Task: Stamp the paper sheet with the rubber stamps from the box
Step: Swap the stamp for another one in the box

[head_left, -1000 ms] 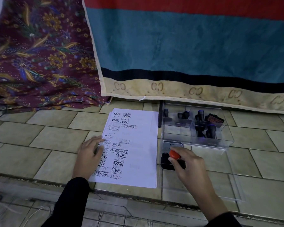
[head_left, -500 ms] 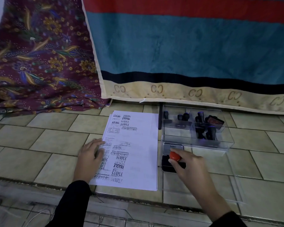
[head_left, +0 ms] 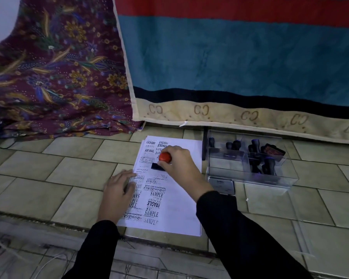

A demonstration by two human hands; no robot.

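A white paper sheet [head_left: 181,200] lies on the tiled floor, its left half covered with black stamp prints. My right hand [head_left: 177,166] grips a rubber stamp [head_left: 162,160] with a red knob and a black base, and the base rests on the upper left part of the sheet. My left hand [head_left: 117,194] lies flat on the sheet's left edge, fingers spread. To the right stands a clear plastic box [head_left: 228,172] holding several dark-handled stamps [head_left: 268,164]. An ink pad tin [head_left: 222,185] sits just in front of the box.
A striped blue and red towel [head_left: 240,63] and a purple floral cloth [head_left: 54,77] hang behind the sheet, reaching the floor. The box's clear lid [head_left: 274,234] lies flat at the right. A floor edge with cables [head_left: 48,262] runs along the near side.
My right hand has carried the red-knobbed stamp from the ink pad leftward onto the upper part of the sheet. The left hand stays on the sheet's left edge.
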